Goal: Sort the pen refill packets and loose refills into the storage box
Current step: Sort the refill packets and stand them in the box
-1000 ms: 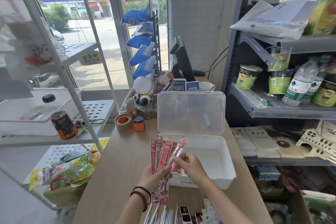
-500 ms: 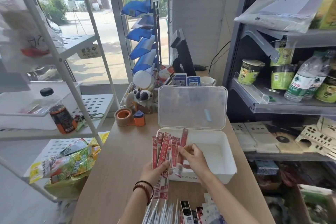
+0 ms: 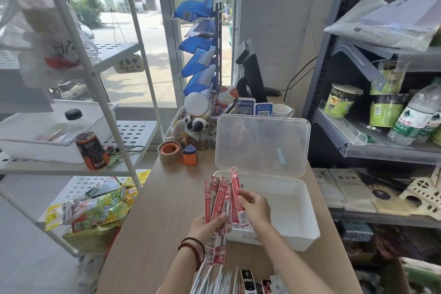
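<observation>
Beside the white box (image 3: 274,241), your left hand (image 3: 207,224) holds red packets (image 3: 218,198) and your right hand (image 3: 255,205) pinches one. Nothing looks packed yet; other packets (image 3: 214,280) wait near you.

The left forearm (image 3: 176,274) and right forearm (image 3: 293,258) are bare. Just behind the left grip (image 3: 207,223), the wrist wears a thin black cord (image 3: 200,243) and dark red-brown beads (image 3: 193,249).

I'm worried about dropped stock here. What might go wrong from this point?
The left hand holds a loose fan of red refill packets; if the right hand, pinching one, pulls it free, the others may slip onto the counter. The lid of the storage box stands upright, so a bump might swing it shut on the hands.
</observation>
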`<control>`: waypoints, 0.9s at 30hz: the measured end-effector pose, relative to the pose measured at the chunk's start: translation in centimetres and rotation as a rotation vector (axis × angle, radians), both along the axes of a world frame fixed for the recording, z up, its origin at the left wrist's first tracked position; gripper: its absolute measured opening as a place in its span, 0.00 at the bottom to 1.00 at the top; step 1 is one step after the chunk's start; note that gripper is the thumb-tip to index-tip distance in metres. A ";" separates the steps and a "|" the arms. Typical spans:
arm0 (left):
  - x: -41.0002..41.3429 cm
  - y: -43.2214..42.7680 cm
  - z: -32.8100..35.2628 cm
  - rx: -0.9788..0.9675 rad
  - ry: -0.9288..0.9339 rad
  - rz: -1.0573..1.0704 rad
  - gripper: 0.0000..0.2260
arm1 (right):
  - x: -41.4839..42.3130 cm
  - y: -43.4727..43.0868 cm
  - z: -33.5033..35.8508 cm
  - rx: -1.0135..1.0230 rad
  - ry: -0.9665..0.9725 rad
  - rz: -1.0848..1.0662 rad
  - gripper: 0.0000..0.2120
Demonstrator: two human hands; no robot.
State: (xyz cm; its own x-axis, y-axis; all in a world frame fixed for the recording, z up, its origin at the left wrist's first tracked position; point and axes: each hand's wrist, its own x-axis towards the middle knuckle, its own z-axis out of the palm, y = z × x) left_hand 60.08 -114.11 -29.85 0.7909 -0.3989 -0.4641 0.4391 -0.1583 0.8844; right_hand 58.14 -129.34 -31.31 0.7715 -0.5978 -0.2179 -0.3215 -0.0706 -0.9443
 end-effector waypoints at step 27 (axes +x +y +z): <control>0.3 0.2 -0.2 -0.130 0.177 0.059 0.11 | -0.2 -0.2 -0.5 -0.216 0.065 0.197 0.13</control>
